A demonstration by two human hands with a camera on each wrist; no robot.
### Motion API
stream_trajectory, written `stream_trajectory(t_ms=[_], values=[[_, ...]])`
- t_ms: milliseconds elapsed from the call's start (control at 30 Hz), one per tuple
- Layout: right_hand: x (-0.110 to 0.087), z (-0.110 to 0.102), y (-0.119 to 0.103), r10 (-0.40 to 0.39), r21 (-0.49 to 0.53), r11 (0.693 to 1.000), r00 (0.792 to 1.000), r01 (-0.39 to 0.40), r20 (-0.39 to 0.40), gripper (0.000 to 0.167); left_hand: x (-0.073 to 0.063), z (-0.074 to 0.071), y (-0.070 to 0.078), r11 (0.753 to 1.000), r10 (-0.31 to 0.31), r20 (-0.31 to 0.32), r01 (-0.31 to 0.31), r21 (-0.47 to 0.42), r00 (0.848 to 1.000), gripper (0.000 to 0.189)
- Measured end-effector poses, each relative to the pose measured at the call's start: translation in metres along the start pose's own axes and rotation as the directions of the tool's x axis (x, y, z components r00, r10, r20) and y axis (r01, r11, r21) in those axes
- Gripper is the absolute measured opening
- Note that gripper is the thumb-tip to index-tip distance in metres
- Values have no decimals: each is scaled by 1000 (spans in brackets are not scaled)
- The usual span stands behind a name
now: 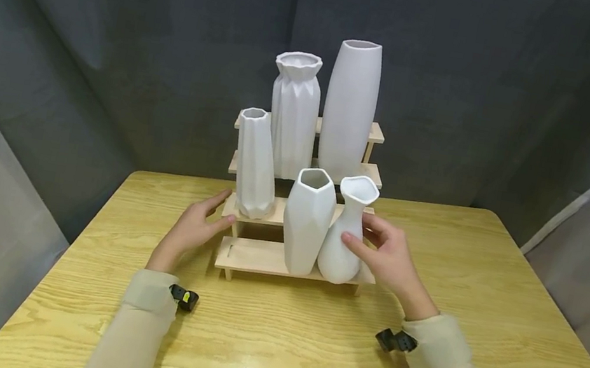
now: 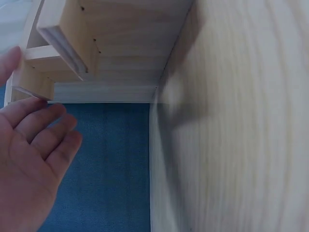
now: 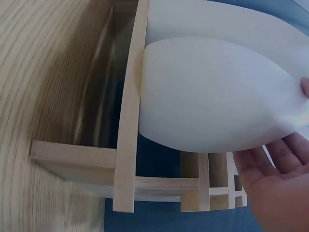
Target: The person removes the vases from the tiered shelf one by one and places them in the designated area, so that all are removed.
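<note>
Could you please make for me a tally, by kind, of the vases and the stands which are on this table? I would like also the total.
White vases: 5
Wooden stepped stand: 1
Total: 6

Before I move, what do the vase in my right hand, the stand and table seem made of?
The vase looks like matte ceramic: smooth, softly shaded. The stand seems bare pale wood, with faint grain. The table shows wavy grain and bright reflections: glossy wood or perhaps laminate.
</note>
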State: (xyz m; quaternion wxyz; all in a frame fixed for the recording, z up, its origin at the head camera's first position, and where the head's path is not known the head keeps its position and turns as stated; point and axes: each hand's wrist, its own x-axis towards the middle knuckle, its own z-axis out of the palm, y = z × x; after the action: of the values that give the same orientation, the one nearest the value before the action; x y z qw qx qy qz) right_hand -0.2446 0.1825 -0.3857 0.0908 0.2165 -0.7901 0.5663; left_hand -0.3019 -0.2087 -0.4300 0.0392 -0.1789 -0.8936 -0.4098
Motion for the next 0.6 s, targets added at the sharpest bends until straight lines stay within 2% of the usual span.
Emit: stream_trajectory(t_ms=[367, 600], values=[[-5, -1, -3, -18, 28, 999, 999, 19, -49, 42, 1, 4, 2, 998, 35, 17, -34, -49, 999, 75], [-12, -11, -5, -26, 59, 998, 996, 30, -80, 42, 3, 7, 2, 997, 58, 9, -57, -59, 998, 75]])
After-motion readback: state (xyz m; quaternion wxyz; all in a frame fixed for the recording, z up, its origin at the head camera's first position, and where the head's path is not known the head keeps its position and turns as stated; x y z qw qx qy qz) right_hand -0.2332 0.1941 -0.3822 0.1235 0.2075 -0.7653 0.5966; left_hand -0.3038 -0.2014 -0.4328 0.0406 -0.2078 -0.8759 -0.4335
